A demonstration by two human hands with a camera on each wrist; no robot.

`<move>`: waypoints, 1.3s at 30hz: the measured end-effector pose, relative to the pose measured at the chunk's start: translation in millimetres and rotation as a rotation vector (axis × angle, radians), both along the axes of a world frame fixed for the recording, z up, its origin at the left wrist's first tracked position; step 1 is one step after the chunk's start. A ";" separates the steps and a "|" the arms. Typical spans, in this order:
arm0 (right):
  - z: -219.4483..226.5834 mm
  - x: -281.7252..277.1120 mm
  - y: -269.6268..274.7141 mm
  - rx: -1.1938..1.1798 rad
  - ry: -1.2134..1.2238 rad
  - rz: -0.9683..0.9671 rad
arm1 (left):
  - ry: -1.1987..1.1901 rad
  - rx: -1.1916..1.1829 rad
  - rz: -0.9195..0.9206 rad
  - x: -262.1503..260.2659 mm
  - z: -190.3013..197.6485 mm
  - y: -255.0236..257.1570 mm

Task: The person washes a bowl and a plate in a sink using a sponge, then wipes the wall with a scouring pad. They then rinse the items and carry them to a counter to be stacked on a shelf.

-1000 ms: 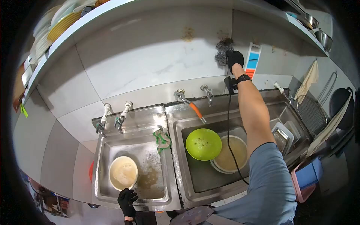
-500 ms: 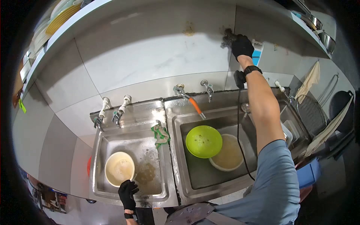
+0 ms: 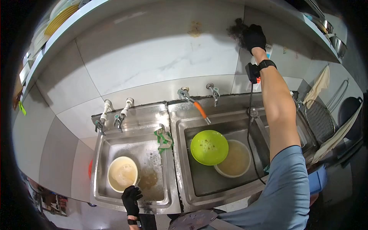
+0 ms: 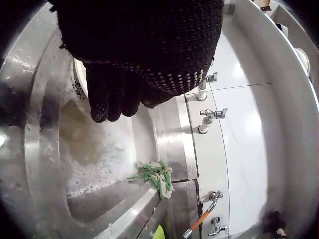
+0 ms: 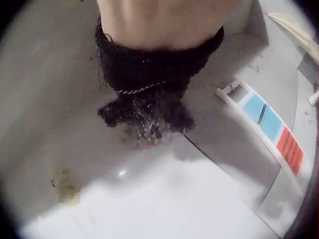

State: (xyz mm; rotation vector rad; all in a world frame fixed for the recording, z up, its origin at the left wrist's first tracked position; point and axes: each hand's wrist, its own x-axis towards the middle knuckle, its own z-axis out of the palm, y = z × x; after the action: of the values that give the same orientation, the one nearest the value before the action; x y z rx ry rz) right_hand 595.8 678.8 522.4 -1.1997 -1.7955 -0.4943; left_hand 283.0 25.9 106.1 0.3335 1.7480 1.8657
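High on the tiled wall [image 3: 153, 50], my right hand [image 3: 254, 37] in a black glove grips a dark steel wool scrubber [image 3: 237, 30]. In the right wrist view the scrubber [image 5: 149, 122] lies against the tile beside a joint, with smudges around it. A yellow-brown stain [image 3: 194, 28] marks the wall to its left. My left hand [image 3: 131, 198], also gloved, hangs at the front of the left sink with loosely bent fingers, right by the rim of a cream tub [image 3: 111, 181] of cloudy water. Its fingers [image 4: 117, 99] hold nothing in the left wrist view.
A lime-green bowl [image 3: 219, 155] overlaps a white bucket [image 3: 230, 176] in the right sink [image 3: 199, 184]. Between the sinks lies a green-and-white cloth [image 3: 164, 140]. Taps, one with an orange hose [image 3: 200, 110], line the wall. A shelf [image 3: 73, 34] runs overhead; a blue-red panelled strip [image 5: 269, 119] hangs nearby.
My right hand has moved up and to the right along the wall with the scrubber. The left hand has risen slightly and stays near the tub.
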 end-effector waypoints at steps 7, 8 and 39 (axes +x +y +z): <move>-29.2 47.0 64.4 -0.086 0.479 0.191 | -0.008 0.007 -0.029 6.0 10.2 21.0; -39.6 50.6 70.8 -0.211 0.722 0.451 | 0.075 0.024 -0.084 2.1 9.4 25.0; -406.2 -421.7 -451.8 -0.859 -0.651 1.005 | 0.636 -0.552 -0.754 -405.3 -246.8 -31.3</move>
State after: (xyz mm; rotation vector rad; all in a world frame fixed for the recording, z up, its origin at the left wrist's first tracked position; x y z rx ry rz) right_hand 174.0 227.0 116.3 -0.4425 -3.0136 0.6128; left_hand -122.3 -5.3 -140.7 1.2470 2.0274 0.7364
